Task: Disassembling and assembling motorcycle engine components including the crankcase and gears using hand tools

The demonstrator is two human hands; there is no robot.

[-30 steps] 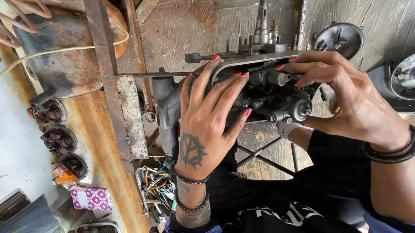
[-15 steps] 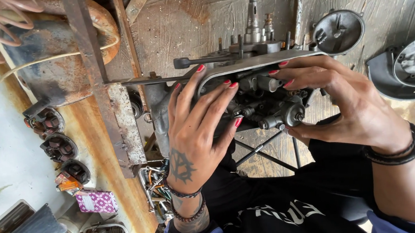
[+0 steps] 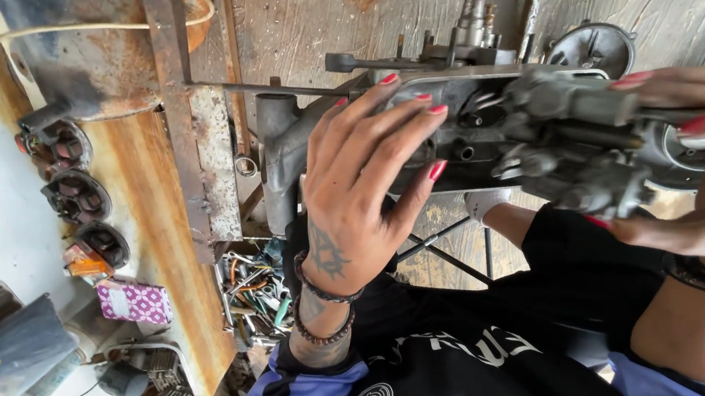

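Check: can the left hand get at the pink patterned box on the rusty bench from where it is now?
Probably yes. The left hand rests on the grey engine casing; the pink patterned box lies down-left on the bench, with nothing visibly between them. It would have to let go first.

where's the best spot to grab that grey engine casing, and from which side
Probably by its flat upper edge, coming from the near side. The left hand already lies spread over the engine casing there, fingertips at that edge. The right end is knobbly with fittings, where the right hand has a looser grip.
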